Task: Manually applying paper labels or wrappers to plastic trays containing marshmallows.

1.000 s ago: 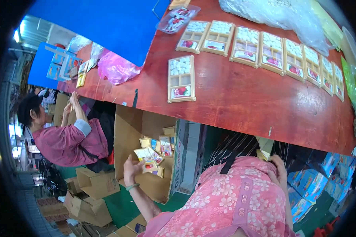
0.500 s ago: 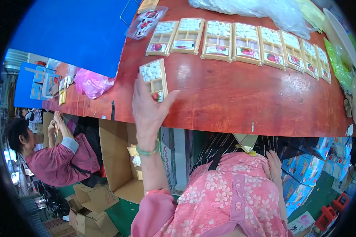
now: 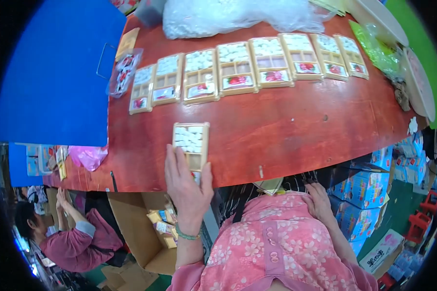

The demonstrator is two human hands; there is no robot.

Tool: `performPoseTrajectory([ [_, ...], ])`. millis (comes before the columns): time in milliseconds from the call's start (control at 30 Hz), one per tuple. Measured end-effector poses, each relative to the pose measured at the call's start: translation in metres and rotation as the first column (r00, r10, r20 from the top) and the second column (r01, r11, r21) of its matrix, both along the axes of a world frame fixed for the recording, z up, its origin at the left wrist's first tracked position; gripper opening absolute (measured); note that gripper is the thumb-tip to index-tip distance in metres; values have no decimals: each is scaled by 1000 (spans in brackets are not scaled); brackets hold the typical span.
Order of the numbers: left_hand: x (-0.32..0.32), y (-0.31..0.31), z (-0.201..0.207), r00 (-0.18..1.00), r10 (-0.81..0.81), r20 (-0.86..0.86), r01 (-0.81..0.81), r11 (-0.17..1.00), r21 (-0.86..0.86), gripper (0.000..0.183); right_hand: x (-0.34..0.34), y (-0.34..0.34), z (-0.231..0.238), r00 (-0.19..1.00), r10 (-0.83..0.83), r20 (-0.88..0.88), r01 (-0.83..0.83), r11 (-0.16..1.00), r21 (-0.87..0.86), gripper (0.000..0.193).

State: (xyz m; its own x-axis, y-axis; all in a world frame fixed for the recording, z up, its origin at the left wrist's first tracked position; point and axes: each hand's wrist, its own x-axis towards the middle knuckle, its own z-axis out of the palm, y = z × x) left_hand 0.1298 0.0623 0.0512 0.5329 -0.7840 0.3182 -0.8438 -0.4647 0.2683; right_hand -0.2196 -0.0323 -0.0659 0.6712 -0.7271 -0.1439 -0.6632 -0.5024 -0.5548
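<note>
Nearest, the person's pink floral top fills the lower frame, and the right hand (image 3: 320,201) rests at the bench (image 3: 296,131) edge against the body, fingers loosely curled and holding nothing. The left hand (image 3: 187,182) reaches up over the near edge of the red bench, its grip spread flat and open, fingers and thumb pressing on the near end of a shallow compartment tray (image 3: 191,144) rather than wrapping it. That tray lies directly ahead of the left hand, touching its fingertips, so the left hand is much the nearer of the 2. Its long axis runs away from the person, the end filled with white pieces pointing to the far side, the emptier cells under the fingers. Further on, well apart from it, a row of 8 similar trays (image 3: 247,68) stands side by side across the bench, each long axis also pointing away. Beyond them lies a clear plastic bag of white pieces (image 3: 243,17).
</note>
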Motion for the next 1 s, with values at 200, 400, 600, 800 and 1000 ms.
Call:
performPoseTrajectory([
  [200, -51, -52, 12, 978, -142, -155, 147, 989, 22, 69, 7, -13, 27, 995, -89, 45, 82, 988, 131, 38],
  [400, -82, -83, 9, 880, -394, -264, 394, 917, -55, 84, 16, -22, 48, 982, -137, 131, 102, 965, 243, 28],
  [600, -87, -75, 19, 755, -503, -421, 429, 864, -264, 63, 38, -28, 55, 963, -119, 244, 61, 971, 232, 31],
  [800, -71, -7, 8, 530, -520, -670, 491, 832, -258, 23, 78, -42, 45, 944, 141, 297, -154, 988, 20, 61],
  [1000, -44, 27, -133, -64, 132, -989, -132, 981, 139, 29, 120, -48, 37, 949, 316, -2, -221, 666, 713, 61],
])
